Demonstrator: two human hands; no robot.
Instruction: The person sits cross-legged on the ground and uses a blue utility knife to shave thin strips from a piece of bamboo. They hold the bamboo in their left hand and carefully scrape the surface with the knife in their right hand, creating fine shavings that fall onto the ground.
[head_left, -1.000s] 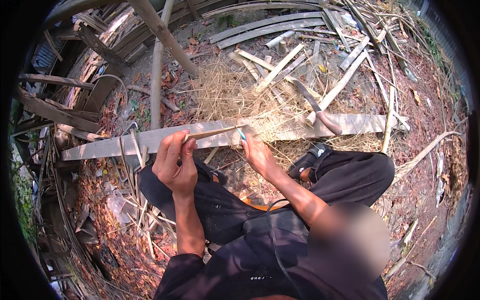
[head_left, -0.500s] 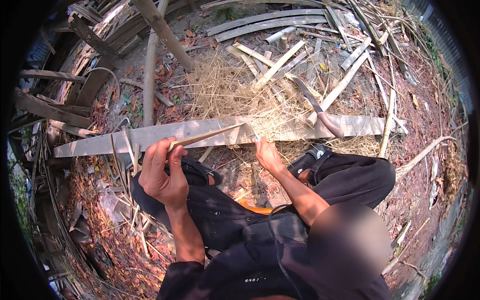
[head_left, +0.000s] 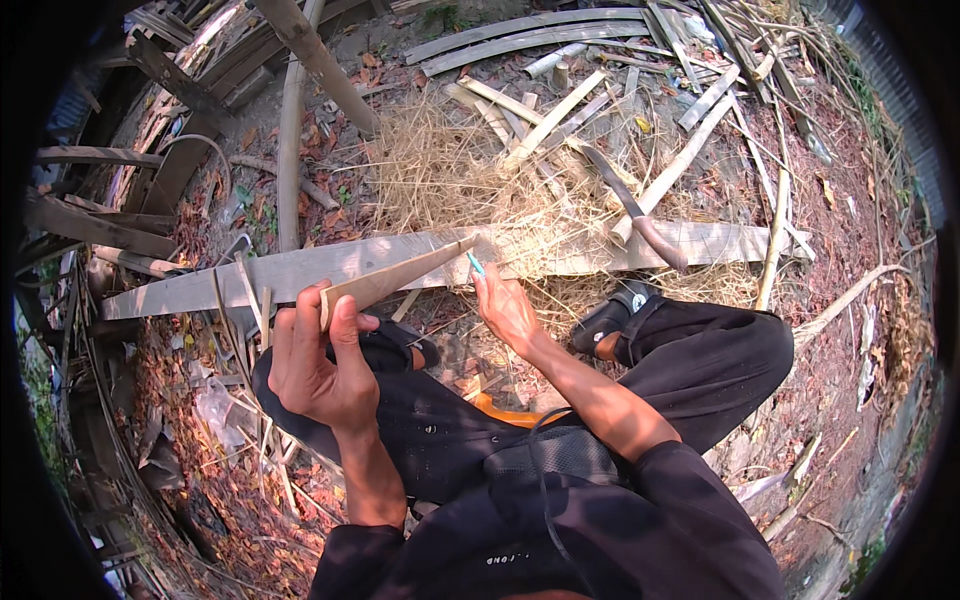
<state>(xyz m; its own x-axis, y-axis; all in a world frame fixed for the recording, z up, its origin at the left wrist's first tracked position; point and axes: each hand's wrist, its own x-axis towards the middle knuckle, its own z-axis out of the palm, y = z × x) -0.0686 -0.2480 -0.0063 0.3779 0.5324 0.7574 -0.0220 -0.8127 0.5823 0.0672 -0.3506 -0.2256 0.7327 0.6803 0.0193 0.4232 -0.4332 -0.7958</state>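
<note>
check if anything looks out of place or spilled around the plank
Mildly, yes: pale straw-like shavings are strewn over and beyond the grey plank, which looks untidy. Crumpled clear plastic at lower left looks like stray litter. Nothing else stands out.

Bright daylight, dappled shade on ground (head_left: 740, 465); glare on straw (head_left: 525, 230); hands (head_left: 325, 375) fairly sharp; fisheye-bent, black corners.

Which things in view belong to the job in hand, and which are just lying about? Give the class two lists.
Job in hand:
Wooden strip, in the left hand
Slim teal tool, in the right hand
Perhaps the wide board, beneath the work

Apparently just lying about:
Large knife, unheld
Straw-like strands
Long slats
Clear plastic
</note>
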